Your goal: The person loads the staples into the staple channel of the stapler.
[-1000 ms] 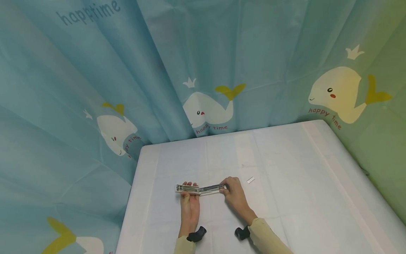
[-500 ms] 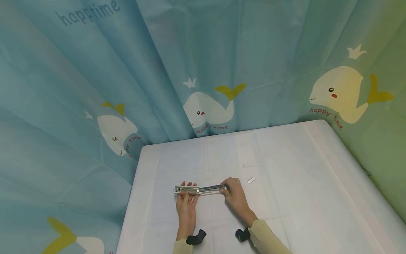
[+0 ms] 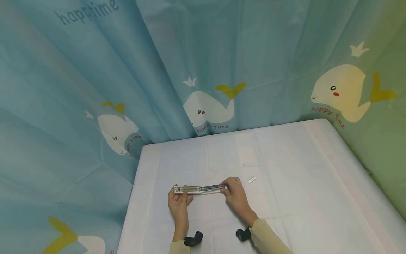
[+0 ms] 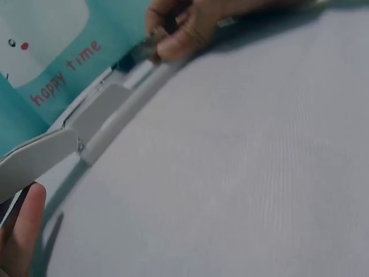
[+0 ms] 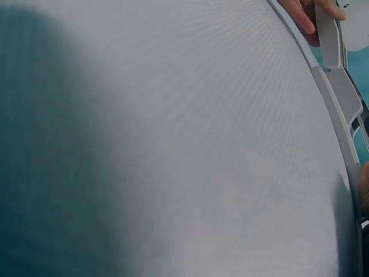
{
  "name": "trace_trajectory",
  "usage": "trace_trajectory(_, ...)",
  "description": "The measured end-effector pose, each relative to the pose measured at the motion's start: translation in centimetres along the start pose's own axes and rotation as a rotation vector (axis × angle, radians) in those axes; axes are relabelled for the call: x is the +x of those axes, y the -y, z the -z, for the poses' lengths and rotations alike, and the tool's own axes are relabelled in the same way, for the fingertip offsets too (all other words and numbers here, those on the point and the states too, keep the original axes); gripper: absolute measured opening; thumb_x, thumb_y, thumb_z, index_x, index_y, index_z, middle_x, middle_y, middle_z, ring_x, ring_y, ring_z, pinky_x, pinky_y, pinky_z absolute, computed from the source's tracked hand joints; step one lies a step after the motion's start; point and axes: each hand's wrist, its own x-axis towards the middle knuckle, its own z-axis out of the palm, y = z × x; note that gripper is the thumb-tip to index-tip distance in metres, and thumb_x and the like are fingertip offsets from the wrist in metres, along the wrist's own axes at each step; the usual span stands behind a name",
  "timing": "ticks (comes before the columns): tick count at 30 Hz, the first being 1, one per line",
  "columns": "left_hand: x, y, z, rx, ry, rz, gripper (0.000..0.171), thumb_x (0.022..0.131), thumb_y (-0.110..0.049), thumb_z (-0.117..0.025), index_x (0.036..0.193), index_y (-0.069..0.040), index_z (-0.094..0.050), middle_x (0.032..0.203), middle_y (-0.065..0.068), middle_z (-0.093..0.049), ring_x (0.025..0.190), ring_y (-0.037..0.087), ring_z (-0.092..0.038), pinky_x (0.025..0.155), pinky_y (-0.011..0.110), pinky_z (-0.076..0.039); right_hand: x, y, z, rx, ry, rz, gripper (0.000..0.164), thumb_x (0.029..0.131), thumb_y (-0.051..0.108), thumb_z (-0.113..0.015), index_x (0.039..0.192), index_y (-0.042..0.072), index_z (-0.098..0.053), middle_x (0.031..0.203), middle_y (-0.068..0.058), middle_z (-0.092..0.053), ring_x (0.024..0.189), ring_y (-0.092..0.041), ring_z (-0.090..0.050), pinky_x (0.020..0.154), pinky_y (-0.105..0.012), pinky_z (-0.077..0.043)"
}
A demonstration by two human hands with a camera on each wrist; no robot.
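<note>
A white stapler [image 3: 200, 190] lies folded wide open between both hands, its metal insides facing up in the head view. My left hand [image 3: 179, 206] holds its left half, thumb along the near side and fingers on the far left end. At the right end, my right hand [image 3: 235, 193] pinches the other half between thumb and fingers. The left wrist view shows the stapler's white side [image 4: 34, 156] and the right hand [image 4: 193, 29] beyond it. In the right wrist view the left hand [image 5: 308, 17] is at the top, gripping the far half.
A small pale strip [image 3: 252, 180] lies on the table just right of the right hand. The table [image 3: 285, 158] has a white cloth, with a whale-print curtain [image 3: 266, 70] along its back and sides. Black wrist straps [image 3: 194, 240] sit at both wrists.
My left hand has shifted left along the stapler, its fingers going from flat underneath to around the left end. The stapler's left half has levelled slightly; the right hand stays put.
</note>
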Motion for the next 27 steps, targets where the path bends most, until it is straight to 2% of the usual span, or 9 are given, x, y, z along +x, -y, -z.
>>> trace_trajectory(3, 0.2, 0.1, 0.3, 0.111, -0.017, -0.059, 0.059, 0.098, 0.003, -0.067, 0.151, 0.003, -0.040, 0.128, 0.035, -0.064, 0.092, 0.009, -0.075, 0.073, 0.026, -0.063, 0.0, 0.0, -0.1, 0.004, 0.002, 0.005, 0.019, 0.084, 0.012, -0.084, 0.097, 0.017, -0.071, 0.093, 0.007, -0.069, 0.107, -0.016, -0.057, 0.092, -0.038, -0.053)
trace_trajectory(7, 0.6, 0.1, 0.8, 0.352, -0.066, -0.141, 0.055, 0.092, -0.005, -0.078, 0.141, 0.002, -0.054, 0.109, 0.025, -0.074, 0.079, 0.006, -0.069, 0.064, 0.018, -0.056, 0.0, 0.0, -0.1, -0.009, 0.005, 0.008, 0.019, 0.084, 0.012, -0.084, 0.097, 0.017, -0.071, 0.093, 0.007, -0.068, 0.108, -0.016, -0.057, 0.092, -0.038, -0.053)
trace_trajectory(10, 0.9, -0.1, 1.3, 0.528, -0.085, -0.184, 0.053, 0.088, -0.015, -0.084, 0.134, -0.002, -0.061, 0.099, 0.016, -0.072, 0.080, 0.010, -0.057, 0.069, 0.019, -0.044, 0.0, 0.0, -0.1, -0.006, 0.004, 0.007, 0.019, 0.084, 0.011, -0.084, 0.097, 0.017, -0.071, 0.092, 0.007, -0.068, 0.108, -0.016, -0.057, 0.093, -0.039, -0.053)
trace_trajectory(13, 1.2, -0.1, 1.7, 0.643, -0.076, -0.204, 0.053, 0.085, -0.022, -0.086, 0.130, -0.004, -0.064, 0.096, 0.012, -0.065, 0.085, 0.016, -0.048, 0.074, 0.027, -0.036, -0.1, 0.1, 0.0, 0.002, 0.004, 0.002, 0.018, 0.084, 0.011, -0.084, 0.096, 0.017, -0.071, 0.091, 0.007, -0.067, 0.108, -0.016, -0.057, 0.092, -0.038, -0.053)
trace_trajectory(15, 1.5, -0.1, 2.0, 0.690, -0.068, -0.215, 0.053, 0.084, -0.023, -0.087, 0.128, -0.004, -0.065, 0.097, 0.013, -0.062, 0.088, 0.019, -0.045, 0.077, 0.032, -0.033, -0.1, 0.2, 0.2, 0.004, 0.004, 0.002, 0.018, 0.084, 0.011, -0.084, 0.096, 0.017, -0.071, 0.090, 0.008, -0.067, 0.107, -0.016, -0.057, 0.091, -0.038, -0.052)
trace_trajectory(19, 1.8, -0.1, 2.3, 0.741, -0.060, -0.230, 0.051, 0.082, -0.024, -0.089, 0.125, -0.005, -0.066, 0.100, 0.015, -0.064, 0.093, 0.024, -0.046, 0.081, 0.038, -0.033, -0.1, 0.3, 0.2, -0.004, 0.006, 0.005, 0.018, 0.085, 0.012, -0.084, 0.097, 0.017, -0.071, 0.090, 0.008, -0.067, 0.107, -0.016, -0.057, 0.091, -0.038, -0.052)
trace_trajectory(27, 2.1, 0.1, 2.4, 0.718, -0.068, -0.228, 0.050, 0.079, -0.021, -0.090, 0.121, -0.005, -0.066, 0.114, 0.022, -0.068, 0.109, 0.036, -0.048, 0.092, 0.050, -0.035, -0.1, 0.4, 0.3, -0.019, 0.007, 0.001, 0.018, 0.085, 0.013, -0.084, 0.097, 0.017, -0.071, 0.091, 0.008, -0.067, 0.107, -0.015, -0.057, 0.091, -0.038, -0.053)
